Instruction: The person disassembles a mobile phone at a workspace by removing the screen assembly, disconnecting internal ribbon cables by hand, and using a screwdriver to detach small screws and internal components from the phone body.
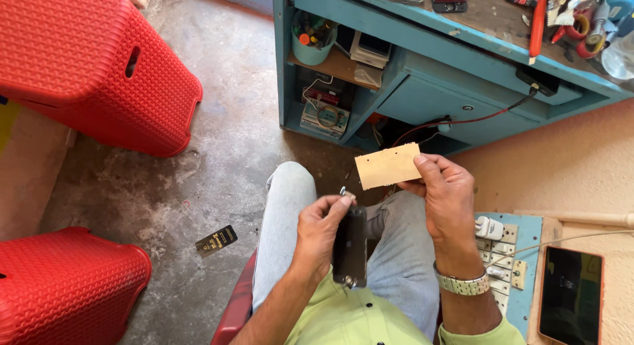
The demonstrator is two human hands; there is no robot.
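Note:
My left hand (319, 233) grips a dark, flat phone-sized device (350, 247) upright over my lap, with a small metal part (345, 192) at its top by my fingertips. My right hand (444, 198), a metal watch on its wrist, pinches a tan rectangular board (387, 165) by its right edge and holds it up just above the device. The two hands are close but apart. I sit in grey trousers and a light green shirt.
Two red plastic stools (86, 68) (66, 285) stand on the concrete floor at left, a small black card (216, 240) between them and me. A blue workbench (422, 68) with tools and phones is ahead. A socket board (505, 252) and a phone (572, 295) lie at right.

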